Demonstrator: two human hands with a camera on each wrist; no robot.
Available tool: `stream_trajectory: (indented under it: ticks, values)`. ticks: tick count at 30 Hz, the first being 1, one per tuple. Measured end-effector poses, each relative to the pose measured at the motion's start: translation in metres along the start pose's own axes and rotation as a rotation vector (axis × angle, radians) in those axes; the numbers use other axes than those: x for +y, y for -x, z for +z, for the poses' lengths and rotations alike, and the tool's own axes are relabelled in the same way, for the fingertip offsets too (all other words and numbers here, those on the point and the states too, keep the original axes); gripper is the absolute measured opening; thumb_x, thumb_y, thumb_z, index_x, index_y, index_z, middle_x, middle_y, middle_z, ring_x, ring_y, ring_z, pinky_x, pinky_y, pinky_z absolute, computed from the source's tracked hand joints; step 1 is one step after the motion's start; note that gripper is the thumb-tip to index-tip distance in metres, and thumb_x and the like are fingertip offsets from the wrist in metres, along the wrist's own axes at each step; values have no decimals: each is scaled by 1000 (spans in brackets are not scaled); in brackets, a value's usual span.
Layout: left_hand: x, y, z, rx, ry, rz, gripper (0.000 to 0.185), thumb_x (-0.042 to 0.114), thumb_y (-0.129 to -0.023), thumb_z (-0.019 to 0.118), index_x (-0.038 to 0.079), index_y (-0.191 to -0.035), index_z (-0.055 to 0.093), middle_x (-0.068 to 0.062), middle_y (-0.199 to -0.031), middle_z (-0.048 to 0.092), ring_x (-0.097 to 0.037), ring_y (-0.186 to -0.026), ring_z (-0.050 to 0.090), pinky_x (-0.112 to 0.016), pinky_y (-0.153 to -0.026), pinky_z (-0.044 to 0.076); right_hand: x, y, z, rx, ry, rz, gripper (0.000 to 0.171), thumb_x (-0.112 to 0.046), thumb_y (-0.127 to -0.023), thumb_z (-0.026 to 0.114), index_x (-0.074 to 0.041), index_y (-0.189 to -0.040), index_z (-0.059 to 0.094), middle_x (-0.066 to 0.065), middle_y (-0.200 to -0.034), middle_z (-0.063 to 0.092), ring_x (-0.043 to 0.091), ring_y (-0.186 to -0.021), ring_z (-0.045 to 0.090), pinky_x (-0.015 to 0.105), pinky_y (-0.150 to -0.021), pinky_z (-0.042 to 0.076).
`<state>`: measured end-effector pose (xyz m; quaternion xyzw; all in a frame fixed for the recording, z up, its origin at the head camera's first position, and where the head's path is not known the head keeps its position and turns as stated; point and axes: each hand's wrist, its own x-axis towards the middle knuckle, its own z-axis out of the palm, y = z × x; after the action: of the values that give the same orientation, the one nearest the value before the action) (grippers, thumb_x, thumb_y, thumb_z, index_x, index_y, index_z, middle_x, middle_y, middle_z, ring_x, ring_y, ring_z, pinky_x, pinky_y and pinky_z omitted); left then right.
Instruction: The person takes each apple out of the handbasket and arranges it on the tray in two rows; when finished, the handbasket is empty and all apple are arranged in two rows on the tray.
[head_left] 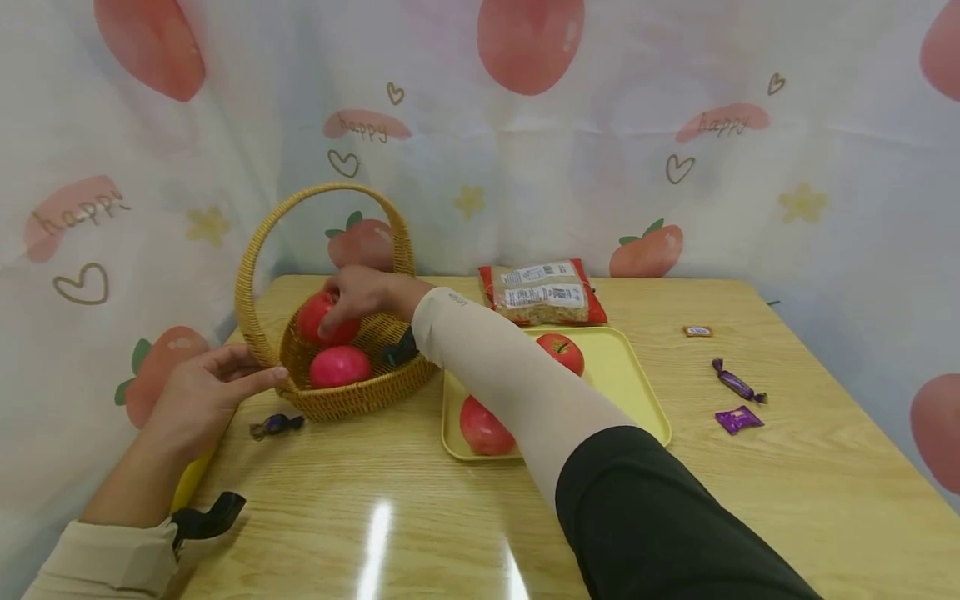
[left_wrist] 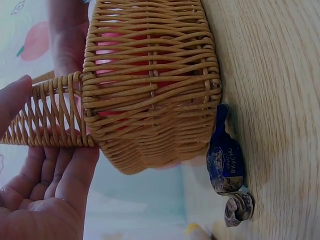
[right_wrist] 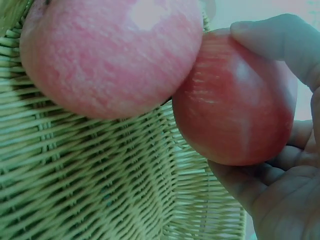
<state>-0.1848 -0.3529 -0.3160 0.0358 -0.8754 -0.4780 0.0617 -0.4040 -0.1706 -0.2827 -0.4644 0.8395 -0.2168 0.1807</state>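
A wicker basket (head_left: 360, 402) with a tall arched handle (head_left: 251, 275) stands at the left of the table. My left hand (head_left: 197, 392) pinches the near foot of that handle; in the left wrist view the thumb lies on one side and the fingers (left_wrist: 75, 172) on the other. Inside the basket, my right hand (head_left: 363, 296) grips a red apple (right_wrist: 235, 107). Beside it lies a second, pinker apple (head_left: 340, 367), which the held one appears to touch in the right wrist view. A dark blue wrapped candy (left_wrist: 225, 165) lies on the table by the basket.
A yellow tray (head_left: 630, 375) with a red apple (head_left: 561, 354) and another apple (head_left: 483, 427) sits mid-table, partly under my right arm. Behind it lies a red-edged clear bag (head_left: 543, 296). Several small candies, including a purple one (head_left: 738, 419), lie at the right.
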Motion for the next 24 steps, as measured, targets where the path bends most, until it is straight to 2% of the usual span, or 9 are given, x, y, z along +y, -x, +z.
stream_trajectory:
  ticks: [7,17,24]
  values:
    - [-2,0,-2,4,-64,-7,48,39,-95,76,4,-126,65,20,-99,73,10,-98,62,-8,-80,47,4,8,-6,34,8,-19,57,-43,-84,80,-13,-130,65,-5,-116,66,10,-101,61,18,-85,52]
    - [-1,-2,0,-1,-54,-8,46,39,-95,77,7,-127,66,23,-100,73,12,-99,61,-7,-79,46,10,28,-10,85,-126,-35,54,-37,-82,84,-12,-126,65,-2,-113,67,11,-101,61,19,-85,54]
    - [-3,-1,1,-2,-65,-19,44,38,-96,76,7,-126,67,22,-102,72,12,-100,58,-7,-78,46,14,44,-15,107,-124,-42,62,-38,-81,84,-9,-132,62,-1,-117,66,12,-104,62,19,-87,53]
